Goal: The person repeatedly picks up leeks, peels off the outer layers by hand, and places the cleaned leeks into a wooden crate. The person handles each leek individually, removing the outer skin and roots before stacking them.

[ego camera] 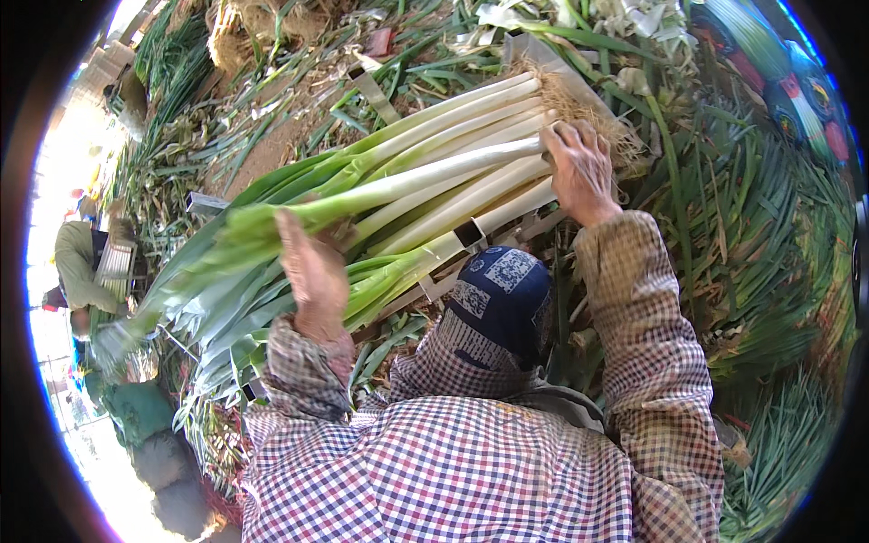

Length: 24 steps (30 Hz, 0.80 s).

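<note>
Several leeks or large green onions (468,132) lie side by side in a metal frame, white stalks and hairy roots (611,115) to the upper right, green leaves to the lower left. My right hand (580,166) grips the root end of one upper stalk (434,166), which lies over the others. Around that stalk's green part is my left hand (313,275), blurred, with some fingers hidden behind the leaves. The stalk's leaf end is also blurred. Square metal posts of the frame (468,234) rise beside the bundle.
Loose leaves and peelings (434,64) litter the brown ground. A large heap of green leaves (753,224) stands on the right. Dark blue printed cloth (506,285) is between my checked sleeves. Another person (78,265) is at the far left, near dark green sacks (139,414).
</note>
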Motion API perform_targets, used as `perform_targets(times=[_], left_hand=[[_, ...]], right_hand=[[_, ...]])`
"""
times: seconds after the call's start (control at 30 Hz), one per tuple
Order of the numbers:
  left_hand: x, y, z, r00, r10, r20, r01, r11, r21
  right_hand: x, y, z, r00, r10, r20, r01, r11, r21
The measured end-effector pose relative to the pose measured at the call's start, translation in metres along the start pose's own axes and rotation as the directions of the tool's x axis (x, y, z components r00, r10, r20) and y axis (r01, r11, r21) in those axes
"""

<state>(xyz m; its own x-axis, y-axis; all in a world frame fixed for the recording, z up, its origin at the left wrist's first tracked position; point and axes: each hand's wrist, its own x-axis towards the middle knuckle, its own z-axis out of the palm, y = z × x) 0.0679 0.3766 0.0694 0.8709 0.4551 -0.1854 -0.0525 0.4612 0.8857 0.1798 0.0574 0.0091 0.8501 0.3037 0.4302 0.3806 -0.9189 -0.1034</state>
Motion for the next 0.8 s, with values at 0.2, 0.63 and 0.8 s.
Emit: perform_targets(times=[0.2,0.63,0.8], left_hand=[[-0.031,-0.058,0.012,0.909,-0.345,0.235,0.149,0.794,0.589],[0.037,-0.119,0.01,0.682,0.115,0.722,-0.714,-0.112,0.691],[0.03,-0.105,0.018,0.637,0.028,0.77,-0.759,-0.154,0.633]], right_hand=[[-0.012,0.029,0.067,0.98,0.074,0.186,-0.101,0.985,0.137],[-0.001,0.027,0.079,0.963,0.163,0.216,-0.185,0.979,0.088],[-0.1,-0.005,0.05,0.994,0.06,-0.089,-0.02,0.918,0.396]])
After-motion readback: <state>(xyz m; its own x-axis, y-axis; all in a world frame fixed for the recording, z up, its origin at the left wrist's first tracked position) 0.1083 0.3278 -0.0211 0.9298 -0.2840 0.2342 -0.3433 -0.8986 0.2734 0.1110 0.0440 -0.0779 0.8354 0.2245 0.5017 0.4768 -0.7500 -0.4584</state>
